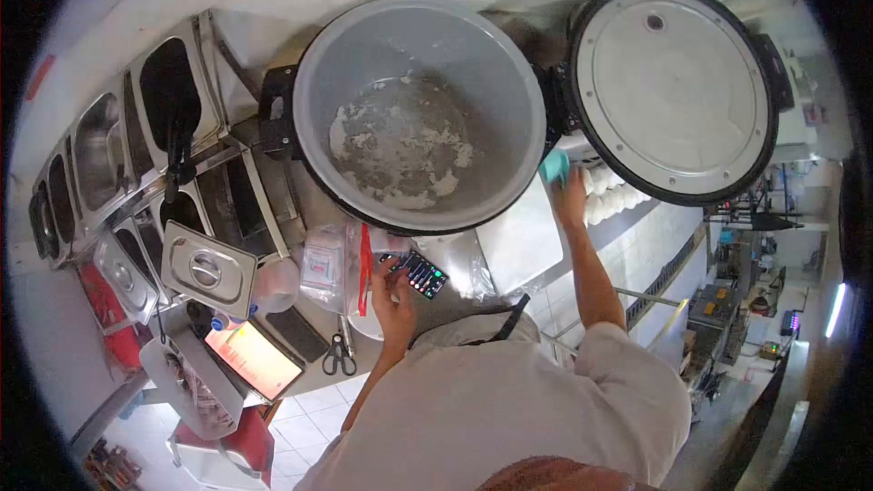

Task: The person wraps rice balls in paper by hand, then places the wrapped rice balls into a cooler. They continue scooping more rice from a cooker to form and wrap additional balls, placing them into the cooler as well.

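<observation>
My left hand (393,302) is at the left edge of a phone (416,275) with a lit screen, its fingers apart over the counter. Off to the right, my right hand (572,197) reaches beside a teal item (554,165), next to a row of white round pieces (615,198); its fingertips are too small to make out. Between the hands lies a white board (520,238). Behind them stands a big round pot (420,118) with white residue on its bottom, its round lid (673,95) swung open to the right.
Metal food pans (102,150) line the left side, with a steel lid (208,267) near them. Plastic bags (329,264), black scissors (339,356) and a lit tablet (253,356) lie on the near left. Kitchen equipment (714,309) stands far right.
</observation>
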Tool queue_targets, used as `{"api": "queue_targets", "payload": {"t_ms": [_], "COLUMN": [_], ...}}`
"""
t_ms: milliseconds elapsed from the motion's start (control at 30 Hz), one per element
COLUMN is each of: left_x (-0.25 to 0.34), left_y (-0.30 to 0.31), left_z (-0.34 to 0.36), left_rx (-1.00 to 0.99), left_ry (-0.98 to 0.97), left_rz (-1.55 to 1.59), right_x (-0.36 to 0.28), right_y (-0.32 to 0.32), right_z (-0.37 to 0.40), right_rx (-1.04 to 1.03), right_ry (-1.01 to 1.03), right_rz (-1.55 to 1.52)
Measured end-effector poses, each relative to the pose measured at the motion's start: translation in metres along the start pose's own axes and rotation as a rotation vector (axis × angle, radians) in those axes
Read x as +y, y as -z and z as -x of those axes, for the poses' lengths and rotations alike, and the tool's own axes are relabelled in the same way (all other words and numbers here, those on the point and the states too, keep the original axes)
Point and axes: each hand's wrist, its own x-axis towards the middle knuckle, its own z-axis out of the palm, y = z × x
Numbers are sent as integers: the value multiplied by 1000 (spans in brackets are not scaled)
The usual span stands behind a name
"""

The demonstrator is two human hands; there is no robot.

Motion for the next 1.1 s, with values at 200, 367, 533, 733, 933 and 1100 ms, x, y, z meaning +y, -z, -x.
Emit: {"api": "queue_targets", "payload": {"t_ms": [200,367,533,733,933,1100], "left_x": [40,78,80,78,71,67], "left_y": [3,-10,-23,-21,-21,-26], "left_z": [-25,-50,-63,-74,-72,-70], "left_rx": [149,79,99,142,142,146], "left_ry": [-209,-217,-211,-244,-230,-229], "left_rz": [-174,-335,-353,-391,-402,-392], "right_x": [-90,-243,-327,-358,-392,-350], "right_y": [185,243,97,-41,67,11], "right_z": [30,-104,-198,-179,-166,-214], "right_rx": [-740,-649,-684,-624,-1018,-652], "right_ry": [-499,-84,372,401,1139,731], "right_rz": [-393,-423,301,131,288,202]}}
